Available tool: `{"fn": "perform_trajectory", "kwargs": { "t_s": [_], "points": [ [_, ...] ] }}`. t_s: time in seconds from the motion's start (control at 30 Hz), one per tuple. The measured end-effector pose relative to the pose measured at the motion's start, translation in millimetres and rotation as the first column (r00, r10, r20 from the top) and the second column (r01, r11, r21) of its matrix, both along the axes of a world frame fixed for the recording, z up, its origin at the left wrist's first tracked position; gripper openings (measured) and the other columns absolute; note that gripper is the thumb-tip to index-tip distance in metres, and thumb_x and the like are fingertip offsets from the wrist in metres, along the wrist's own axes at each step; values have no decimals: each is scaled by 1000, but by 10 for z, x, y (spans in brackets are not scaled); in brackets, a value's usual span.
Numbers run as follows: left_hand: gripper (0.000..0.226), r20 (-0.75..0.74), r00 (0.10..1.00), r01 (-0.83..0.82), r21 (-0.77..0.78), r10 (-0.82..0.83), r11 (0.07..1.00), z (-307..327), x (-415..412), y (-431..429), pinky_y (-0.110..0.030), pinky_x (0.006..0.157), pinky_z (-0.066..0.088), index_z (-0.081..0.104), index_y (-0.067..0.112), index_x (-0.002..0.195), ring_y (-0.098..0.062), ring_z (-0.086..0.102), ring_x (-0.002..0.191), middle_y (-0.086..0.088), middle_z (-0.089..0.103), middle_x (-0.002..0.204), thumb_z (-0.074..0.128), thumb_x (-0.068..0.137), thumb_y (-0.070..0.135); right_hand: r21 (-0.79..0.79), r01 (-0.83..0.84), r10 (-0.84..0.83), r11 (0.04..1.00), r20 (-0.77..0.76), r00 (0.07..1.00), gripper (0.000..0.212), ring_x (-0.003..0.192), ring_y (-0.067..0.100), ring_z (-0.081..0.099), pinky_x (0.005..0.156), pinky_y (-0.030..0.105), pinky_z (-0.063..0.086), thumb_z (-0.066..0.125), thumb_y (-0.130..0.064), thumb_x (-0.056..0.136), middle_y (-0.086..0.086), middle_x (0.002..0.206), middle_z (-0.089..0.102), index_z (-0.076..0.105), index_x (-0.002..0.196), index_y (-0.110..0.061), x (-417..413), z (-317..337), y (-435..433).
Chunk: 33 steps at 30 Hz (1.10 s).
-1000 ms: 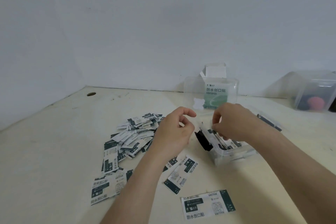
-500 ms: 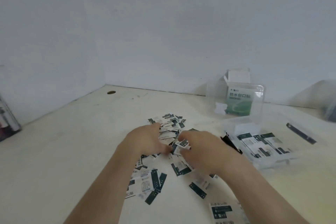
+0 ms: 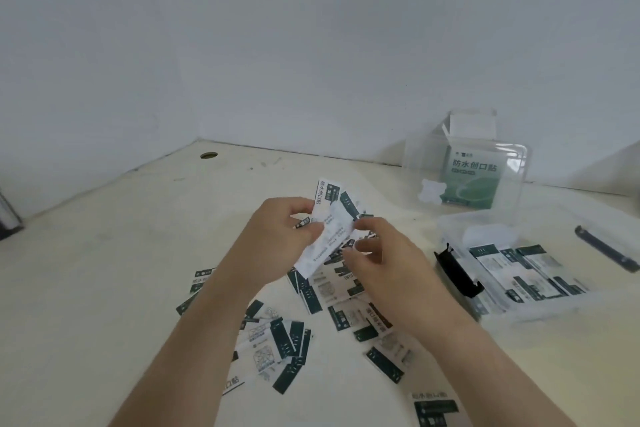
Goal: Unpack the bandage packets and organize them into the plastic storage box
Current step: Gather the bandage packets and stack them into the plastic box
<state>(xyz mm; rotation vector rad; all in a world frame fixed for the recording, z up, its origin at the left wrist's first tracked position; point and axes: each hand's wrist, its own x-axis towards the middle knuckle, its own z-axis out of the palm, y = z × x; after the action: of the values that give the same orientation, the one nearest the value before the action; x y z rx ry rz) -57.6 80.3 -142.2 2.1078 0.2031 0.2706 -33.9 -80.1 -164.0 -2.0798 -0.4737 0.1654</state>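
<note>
White bandage packets [image 3: 277,347] with dark green bands; clear storage box [image 3: 540,308] with black latch [image 3: 457,274].

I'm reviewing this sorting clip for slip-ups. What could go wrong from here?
1. The held packets are fanned unevenly between the left hand and right hand; one could slip back into the loose pile.
2. The storage box already holds packets laid side by side; dropping in an unsquared bundle may disturb them.

Cream desk [image 3: 104,288] looks kinda scuffed, with a round hole [image 3: 209,155] near the back corner. Plain white wall [image 3: 311,45] behind, and some dark thing [image 3: 8,218] at the left edge.
</note>
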Motion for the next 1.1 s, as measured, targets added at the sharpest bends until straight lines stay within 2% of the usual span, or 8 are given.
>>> {"fn": "perform_trajectory", "kwargs": {
  "t_s": [0.13,0.33,0.53,0.7,0.83,0.87,0.93,1.1],
  "points": [
    [33,-66,990,112,-131,-122,985,14,-21,-26,-34,76,59,66,33,103,-17,75,77,1,77,83,69,87,4,319,149,-102,936,-160,982,22,65,10,70,71,44,60,67,-23,90,-2,84,71,56,108,-30,7,-30,23],
    [28,-87,978,163,-229,-187,960,-10,-13,-24,-37,78,58,65,20,117,-22,74,89,-3,76,98,63,92,7,351,203,-170,914,-123,978,17,53,15,68,62,45,61,71,-10,86,3,76,70,60,91,-21,11,-13,25],
    [25,-73,996,36,-81,-42,996,-31,12,53,-31,80,55,67,26,111,-17,74,83,2,77,88,63,92,9,393,213,-190,894,-96,977,16,60,18,71,60,39,61,64,-8,91,0,89,67,66,99,-22,12,15,-11],
    [19,-206,977,53,-1,-53,999,-46,17,62,-16,48,47,65,31,97,-12,72,66,4,77,82,63,91,13,451,170,-259,876,143,955,19,70,16,70,67,40,59,61,-6,92,-5,80,68,61,87,-24,3,58,-46],
    [16,-233,972,61,116,-33,991,-112,54,96,-23,59,47,71,18,103,-13,62,57,-3,74,87,61,92,23,433,96,-240,896,292,926,26,65,6,59,57,19,44,62,-1,86,-7,80,65,59,84,-26,-34,38,-23],
    [18,-226,974,53,146,-19,988,-132,65,103,-21,59,41,71,13,103,-2,40,52,-8,72,85,60,93,24,414,83,-231,906,322,918,29,70,6,60,61,16,45,63,2,84,-8,82,65,61,84,-27,-45,31,-16],
    [22,-216,976,33,201,11,979,-152,66,100,-22,62,36,70,11,107,-6,58,87,7,69,87,61,93,25,369,71,-220,927,380,898,40,83,4,61,72,15,49,63,9,78,-12,86,63,62,78,-31,-64,18,-4],
    [8,-116,989,-50,310,89,950,-145,67,100,-24,69,44,71,28,89,-17,65,82,10,68,82,63,90,28,324,64,-217,944,461,860,39,100,-4,58,81,10,45,67,14,72,-15,90,59,64,71,-25,-47,-43,10]
  ]
}}
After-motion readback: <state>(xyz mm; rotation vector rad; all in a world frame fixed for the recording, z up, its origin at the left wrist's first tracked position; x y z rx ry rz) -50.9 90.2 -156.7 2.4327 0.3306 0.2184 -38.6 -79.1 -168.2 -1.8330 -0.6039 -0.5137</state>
